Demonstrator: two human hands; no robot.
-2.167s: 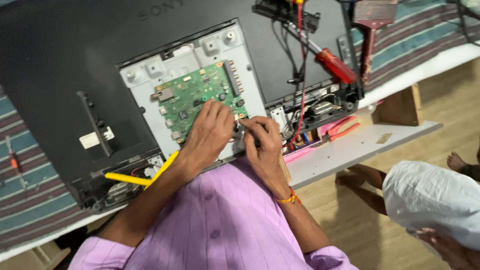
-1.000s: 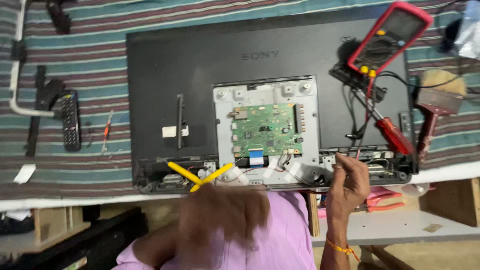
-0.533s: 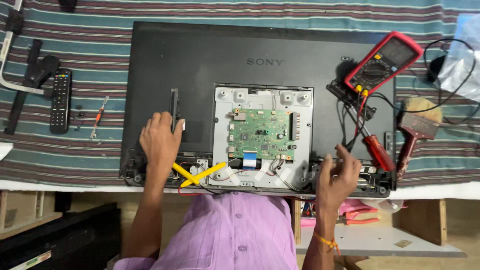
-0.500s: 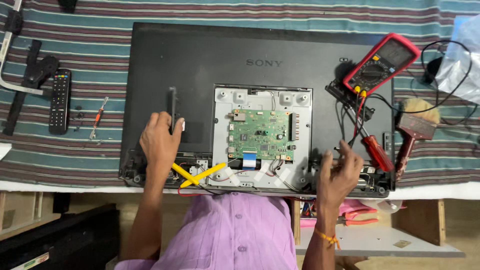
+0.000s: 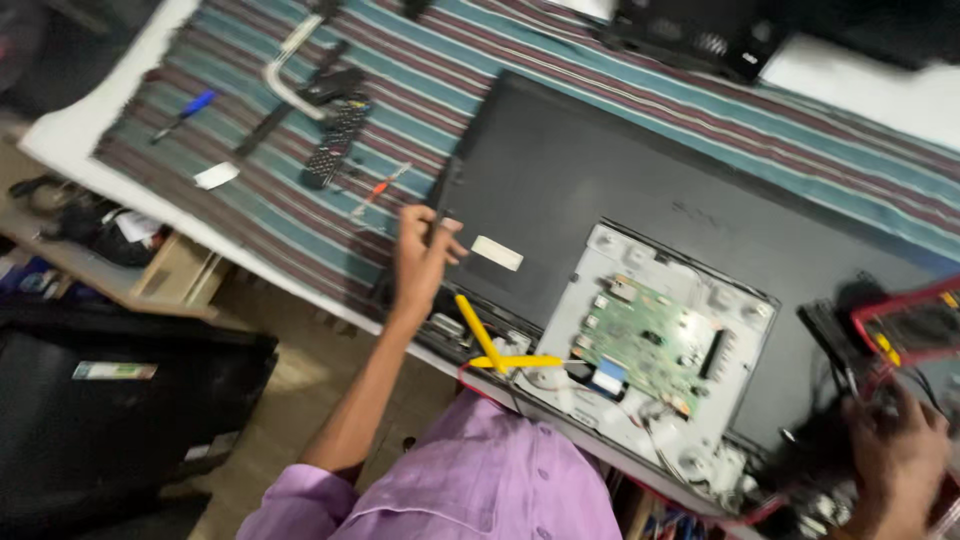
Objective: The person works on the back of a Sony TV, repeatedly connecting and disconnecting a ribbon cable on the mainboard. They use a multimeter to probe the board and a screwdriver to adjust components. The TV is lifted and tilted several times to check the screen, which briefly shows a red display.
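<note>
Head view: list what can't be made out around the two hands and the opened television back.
- Right hand: blurred and cut by the bottom right corner; whether it grips anything is unclear.
- Red multimeter: cut off by the right edge, screen unreadable.
- Left hand: fingertips sit on the television back, but blur hides any grip.
- Green circuit board: parts too small and smeared to tell.
- Remote control: buttons blurred.

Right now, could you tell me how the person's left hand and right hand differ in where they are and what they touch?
The left hand reaches out to the left edge of the black television back; the right hand sits at its lower right corner, by the red multimeter. The left hand pinches a thin dark part; what the right hand holds is too blurred to tell. Both rest on the same television.
</note>
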